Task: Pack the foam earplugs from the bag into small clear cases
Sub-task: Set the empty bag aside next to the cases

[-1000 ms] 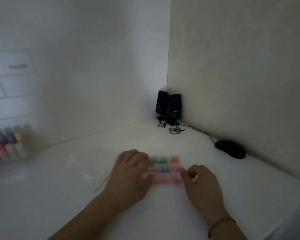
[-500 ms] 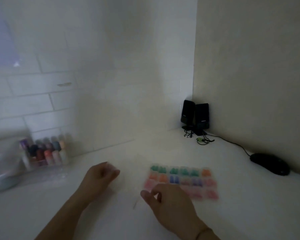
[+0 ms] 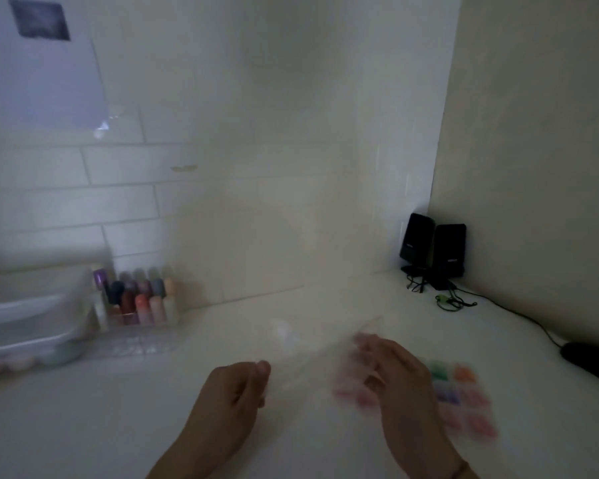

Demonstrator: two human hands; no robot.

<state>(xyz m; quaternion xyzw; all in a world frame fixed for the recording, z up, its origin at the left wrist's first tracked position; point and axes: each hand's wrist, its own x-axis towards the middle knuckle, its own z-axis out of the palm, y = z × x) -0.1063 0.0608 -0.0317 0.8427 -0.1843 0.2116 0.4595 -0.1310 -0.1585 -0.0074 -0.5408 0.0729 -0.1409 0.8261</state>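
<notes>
A grid of small clear cases (image 3: 464, 392) holding coloured foam earplugs lies on the white table at the lower right, blurred by motion. My right hand (image 3: 405, 385) hovers over its left part, fingers pointing up-left; the blur hides whether they hold anything. My left hand (image 3: 232, 399) is left of the cases, its fingers and thumb curled together, apparently pinching the edge of a thin clear bag (image 3: 312, 350). That bag stretches as a faint sheet between both hands.
A rack of coloured bottles (image 3: 139, 299) and a clear plastic tub (image 3: 32, 323) stand at the left wall. Two black speakers (image 3: 433, 254) with cables fill the corner. A black mouse (image 3: 592, 364) lies at the right edge.
The view swung left. My left hand came off the cases and moved left. My right hand now reaches over the cases' left part, with the clear sheet raised between the hands.
</notes>
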